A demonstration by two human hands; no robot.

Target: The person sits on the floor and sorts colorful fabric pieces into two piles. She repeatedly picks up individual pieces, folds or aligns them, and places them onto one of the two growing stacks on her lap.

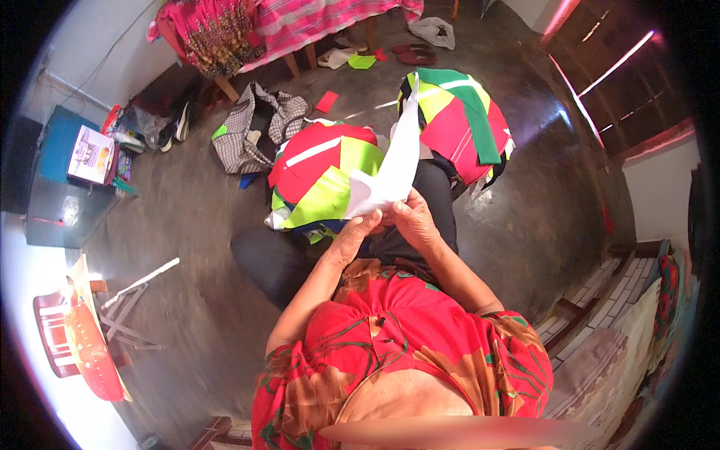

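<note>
A white piece of cloth [403, 154] rises to a narrow tip in front of me, its lower edge pinched between my fingers. My left hand [355, 235] grips that edge from the left, thumb on top. Close beside it, my right hand [417, 220] is closed on the same edge. Just beyond the left hand lies a heap of red, lime and white cloth pieces [311, 161]. To the right, past my knee, stands a second rounded bundle of pink-red, lime and dark green cloth [454, 131]. The fingertips under the white cloth are partly hidden.
A checked cloth [247, 131] lies crumpled on the floor beyond the left heap, near a small red scrap [327, 101]. A bed with a pink cover [322, 26] stands at the back. A blue cabinet [60, 176] and a red chair [94, 352] are at left.
</note>
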